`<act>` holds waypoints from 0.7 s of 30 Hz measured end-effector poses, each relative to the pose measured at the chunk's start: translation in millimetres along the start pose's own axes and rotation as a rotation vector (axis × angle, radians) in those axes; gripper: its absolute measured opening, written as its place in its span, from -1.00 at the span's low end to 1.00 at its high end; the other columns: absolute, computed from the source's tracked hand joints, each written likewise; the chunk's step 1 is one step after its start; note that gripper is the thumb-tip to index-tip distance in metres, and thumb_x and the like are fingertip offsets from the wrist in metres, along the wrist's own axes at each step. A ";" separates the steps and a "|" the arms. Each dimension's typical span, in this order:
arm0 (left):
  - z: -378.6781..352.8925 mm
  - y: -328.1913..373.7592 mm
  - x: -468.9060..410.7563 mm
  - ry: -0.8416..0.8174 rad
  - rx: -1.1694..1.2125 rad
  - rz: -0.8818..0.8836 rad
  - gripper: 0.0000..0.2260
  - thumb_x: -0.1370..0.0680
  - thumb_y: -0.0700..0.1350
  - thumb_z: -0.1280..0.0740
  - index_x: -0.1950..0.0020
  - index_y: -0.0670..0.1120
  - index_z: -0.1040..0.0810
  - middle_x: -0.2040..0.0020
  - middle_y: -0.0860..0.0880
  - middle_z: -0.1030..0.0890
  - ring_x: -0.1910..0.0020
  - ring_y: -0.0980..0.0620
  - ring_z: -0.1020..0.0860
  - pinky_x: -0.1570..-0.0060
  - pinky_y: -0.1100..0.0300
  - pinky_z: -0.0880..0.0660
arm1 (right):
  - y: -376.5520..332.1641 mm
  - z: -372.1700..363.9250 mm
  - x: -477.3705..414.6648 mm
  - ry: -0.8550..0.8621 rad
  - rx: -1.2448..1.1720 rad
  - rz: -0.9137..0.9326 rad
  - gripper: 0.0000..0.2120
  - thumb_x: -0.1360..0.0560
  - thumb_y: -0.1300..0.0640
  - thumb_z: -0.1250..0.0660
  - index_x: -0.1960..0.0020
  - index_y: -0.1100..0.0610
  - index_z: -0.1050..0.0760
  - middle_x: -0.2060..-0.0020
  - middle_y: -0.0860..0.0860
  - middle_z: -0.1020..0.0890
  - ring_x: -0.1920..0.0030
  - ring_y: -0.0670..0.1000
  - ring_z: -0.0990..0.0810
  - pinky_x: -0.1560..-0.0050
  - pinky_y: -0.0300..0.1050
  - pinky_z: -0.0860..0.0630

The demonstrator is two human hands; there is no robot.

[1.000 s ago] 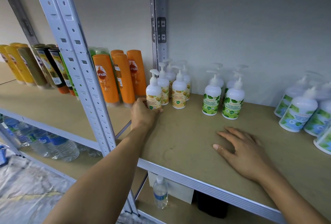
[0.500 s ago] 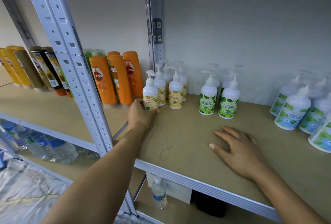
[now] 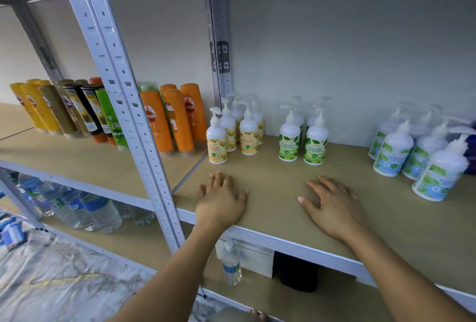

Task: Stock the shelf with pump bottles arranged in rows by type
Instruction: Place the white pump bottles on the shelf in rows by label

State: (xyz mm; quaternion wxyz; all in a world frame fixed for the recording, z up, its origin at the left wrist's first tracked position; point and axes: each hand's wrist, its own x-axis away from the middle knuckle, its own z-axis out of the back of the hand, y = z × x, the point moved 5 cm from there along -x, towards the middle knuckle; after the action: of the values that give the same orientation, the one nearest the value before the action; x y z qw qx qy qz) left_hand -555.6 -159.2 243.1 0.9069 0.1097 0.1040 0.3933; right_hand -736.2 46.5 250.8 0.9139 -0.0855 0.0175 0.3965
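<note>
White pump bottles stand in three groups on the brown shelf board (image 3: pixel 270 187). Several yellow-labelled bottles (image 3: pixel 217 141) form rows at the left, by the upright. Green-labelled bottles (image 3: pixel 313 142) stand in the middle, and blue-and-green-labelled bottles (image 3: pixel 392 151) fill the right end. My left hand (image 3: pixel 221 198) lies flat on the board just in front of the nearest yellow-labelled bottle, apart from it and holding nothing. My right hand (image 3: pixel 332 203) rests flat on the board in front of the green-labelled pair, fingers spread.
A perforated metal upright (image 3: pixel 128 115) rises left of my left arm. Orange, green, black and yellow shampoo bottles (image 3: pixel 164 120) line the neighbouring shelf. Water bottles (image 3: pixel 85 208) lie on the lower shelf, and one small water bottle (image 3: pixel 231 262) stands under the board's front edge.
My left hand has let go of the front yellow-labelled bottle and drawn back toward me, now flat on the board. My right hand has stayed where it was.
</note>
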 end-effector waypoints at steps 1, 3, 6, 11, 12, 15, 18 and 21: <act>0.1 6.4 9.4 -0.025 -0.014 -0.040 -0.36 -0.61 0.34 0.01 -0.58 -0.01 -0.22 -0.64 -0.05 -0.10 -0.62 -0.08 0.00 -0.56 -0.15 0.05 | 3.4 1.3 7.1 -0.014 -0.001 -0.012 -0.35 -0.55 -0.40 0.06 -0.55 -0.14 -0.20 -0.58 -0.03 -0.20 -0.57 -0.01 -0.11 -0.53 0.05 -0.04; -0.8 20.2 29.2 -0.085 -0.038 -0.108 -0.39 -0.62 0.33 0.02 -0.59 0.05 -0.19 -0.65 -0.02 -0.08 -0.63 -0.10 0.02 -0.55 -0.19 0.07 | 13.5 3.8 27.2 -0.047 0.002 -0.032 -0.35 -0.56 -0.40 0.07 -0.56 -0.13 -0.19 -0.59 -0.02 -0.18 -0.58 0.01 -0.09 -0.54 0.06 -0.04; -4.8 49.3 60.0 -0.162 -0.045 -0.198 -0.41 -0.64 0.32 0.03 -0.62 0.09 -0.13 -0.65 0.02 -0.03 -0.62 -0.15 0.06 -0.53 -0.27 0.12 | 37.7 12.6 71.1 -0.056 0.003 -0.055 -0.37 -0.58 -0.38 0.04 -0.57 -0.13 -0.17 -0.60 -0.03 -0.14 -0.58 0.02 -0.08 -0.54 0.06 -0.05; -14.8 123.8 118.5 -0.242 -0.036 -0.389 -0.42 -0.63 0.32 -0.01 -0.62 0.13 -0.12 -0.65 0.07 -0.02 -0.62 -0.17 0.07 -0.52 -0.29 0.09 | 83.0 28.6 166.3 -0.045 0.049 -0.080 -0.22 -0.46 -0.44 0.20 -0.58 -0.12 -0.13 -0.59 -0.02 -0.13 -0.58 0.02 -0.07 -0.53 0.09 -0.09; -18.1 140.2 131.2 -0.260 -0.035 -0.438 -0.41 -0.63 0.33 -0.02 -0.62 0.15 -0.12 -0.65 0.08 -0.02 -0.62 -0.17 0.07 -0.52 -0.28 0.09 | 90.9 30.6 188.6 -0.047 0.056 -0.069 -0.16 -0.41 -0.44 0.24 -0.59 -0.11 -0.09 -0.60 -0.02 -0.11 -0.59 0.01 -0.04 -0.54 0.09 -0.06; -30.5 189.1 174.5 -0.305 -0.026 -0.590 -0.42 -0.62 0.34 -0.08 -0.61 0.19 -0.14 -0.65 0.12 -0.02 -0.62 -0.17 0.06 -0.52 -0.28 0.06 | 116.6 30.6 262.1 -0.075 -0.013 -0.092 -0.23 -0.48 -0.41 0.12 -0.61 -0.09 -0.02 -0.62 -0.03 0.00 -0.61 0.03 0.02 -0.55 0.09 -0.03; -50.6 236.9 228.4 -0.375 0.025 -0.756 -0.44 -0.62 0.30 -0.15 -0.59 0.16 -0.20 -0.65 0.10 -0.03 -0.62 -0.16 0.07 -0.52 -0.28 0.00 | 144.5 19.3 345.2 -0.047 -0.075 -0.154 -0.27 -0.51 -0.35 0.01 -0.61 -0.08 -0.06 -0.59 0.04 -0.17 -0.55 0.11 -0.21 -0.47 0.07 -0.23; -79.8 283.1 292.4 -0.484 0.093 -0.920 -0.43 -0.62 0.29 -0.17 -0.59 0.15 -0.21 -0.64 0.07 -0.10 -0.61 -0.01 -0.09 -0.51 -0.27 -0.06 | 178.5 -8.8 441.0 -0.057 -0.138 -0.288 -0.29 -0.53 -0.23 -0.17 -0.61 -0.04 -0.08 -0.56 0.08 -0.23 -0.50 0.14 -0.30 -0.39 0.13 -0.36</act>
State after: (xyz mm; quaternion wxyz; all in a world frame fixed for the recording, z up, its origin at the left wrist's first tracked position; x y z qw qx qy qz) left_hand -577.4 254.1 216.6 0.9782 0.1804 -0.0539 -0.0876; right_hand -563.7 483.1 172.7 0.9533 -0.1387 -0.0480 0.2640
